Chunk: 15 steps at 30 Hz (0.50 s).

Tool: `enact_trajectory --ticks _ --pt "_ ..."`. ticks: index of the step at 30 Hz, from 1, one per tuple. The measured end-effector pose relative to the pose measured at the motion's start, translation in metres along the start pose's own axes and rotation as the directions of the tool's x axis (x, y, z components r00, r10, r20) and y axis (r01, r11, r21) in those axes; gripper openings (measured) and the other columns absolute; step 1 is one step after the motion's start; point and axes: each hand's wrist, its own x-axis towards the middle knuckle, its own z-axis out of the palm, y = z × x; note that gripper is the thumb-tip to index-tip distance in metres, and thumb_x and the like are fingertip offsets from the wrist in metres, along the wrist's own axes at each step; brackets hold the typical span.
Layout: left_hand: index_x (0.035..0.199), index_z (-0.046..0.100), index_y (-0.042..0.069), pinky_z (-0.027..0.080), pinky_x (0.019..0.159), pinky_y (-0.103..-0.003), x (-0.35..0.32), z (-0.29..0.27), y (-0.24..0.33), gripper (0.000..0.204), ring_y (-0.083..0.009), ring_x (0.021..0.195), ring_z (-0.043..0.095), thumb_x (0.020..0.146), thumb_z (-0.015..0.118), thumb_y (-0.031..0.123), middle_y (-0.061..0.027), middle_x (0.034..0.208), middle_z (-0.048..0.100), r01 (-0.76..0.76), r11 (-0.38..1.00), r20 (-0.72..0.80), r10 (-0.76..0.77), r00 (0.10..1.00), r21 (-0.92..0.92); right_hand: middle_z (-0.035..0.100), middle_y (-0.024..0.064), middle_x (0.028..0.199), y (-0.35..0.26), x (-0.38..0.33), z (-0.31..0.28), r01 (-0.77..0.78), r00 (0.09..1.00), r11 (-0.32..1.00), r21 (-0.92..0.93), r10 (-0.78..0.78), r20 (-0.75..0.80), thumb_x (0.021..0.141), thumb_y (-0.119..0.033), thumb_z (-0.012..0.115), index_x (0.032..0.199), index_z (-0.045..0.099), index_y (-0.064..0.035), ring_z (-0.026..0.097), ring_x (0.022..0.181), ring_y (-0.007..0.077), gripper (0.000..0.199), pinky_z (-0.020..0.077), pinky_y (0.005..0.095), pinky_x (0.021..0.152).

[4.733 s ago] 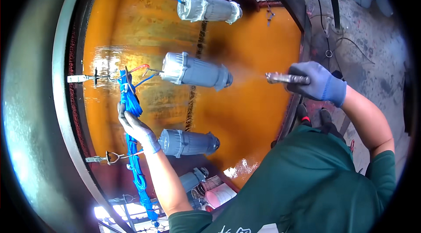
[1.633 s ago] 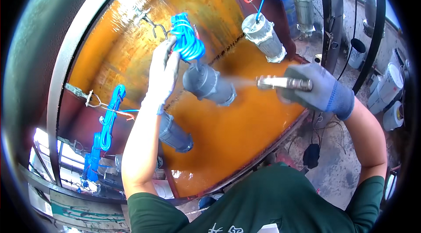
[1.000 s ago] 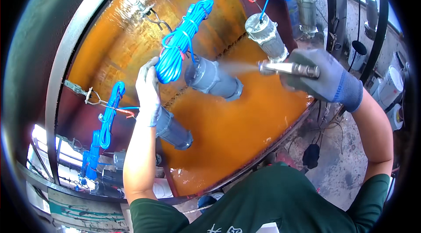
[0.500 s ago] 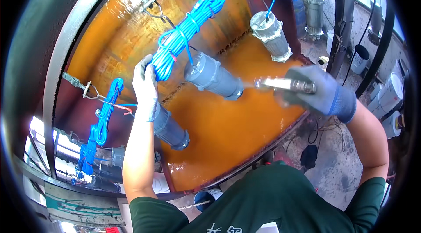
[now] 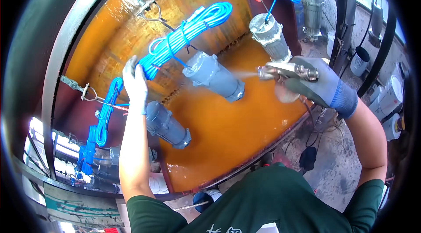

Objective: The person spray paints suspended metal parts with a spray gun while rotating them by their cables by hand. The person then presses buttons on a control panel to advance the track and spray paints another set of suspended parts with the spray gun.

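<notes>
1. Blue cable, looped and tied into a long bundle [image 5: 186, 35], slants up and rightward from the gloved left hand [image 5: 137, 86]; its lower end is at the fingertips (whether they pinch it or merely touch it, I cannot tell).
2. The right hand [image 5: 324, 86], also gloved, is wrapped around a metal spray gun [image 5: 289, 71], whose nozzle points left, giving off pale mist.
3. Between the hands, apart from both, hangs a grey cylinder [image 5: 213, 76], near the nozzle; a blue strand runs to its upper end.
4. The cylinder is tilted, with a lumpy collar; the gun looks silvery and shiny.
</notes>
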Motion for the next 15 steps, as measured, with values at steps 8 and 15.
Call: enact_trajectory --ticks 8,15 --pt "0.148 0.058 -0.001 0.04 0.123 -0.044 -0.011 0.025 0.072 0.045 -0.0309 0.142 0.054 0.105 0.063 0.01 -0.0199 0.151 0.056 -0.113 0.993 -0.012 0.113 0.993 -0.016 0.073 0.0081 0.089 0.031 0.011 -0.018 0.224 0.974 0.968 -0.109 -0.221 0.039 0.102 -0.029 0.076 0.114 0.069 -0.0004 0.069 0.081 0.0146 0.032 0.0559 0.0327 0.074" --pt "0.148 0.058 -0.001 0.036 0.126 -0.044 -0.023 0.051 0.13 0.045 -0.0309 0.147 0.05 0.103 0.062 0.006 -0.0183 0.154 0.055 -0.051 0.961 0.093 0.079 0.993 -0.273 0.073 0.008 0.089 0.0 0.021 -0.028 0.114 0.992 0.993 -0.034 -0.112 0.05 0.099 -0.022 0.075 0.115 0.07 0.0 0.066 0.076 0.0145 0.028 0.0555 0.0327 0.072"
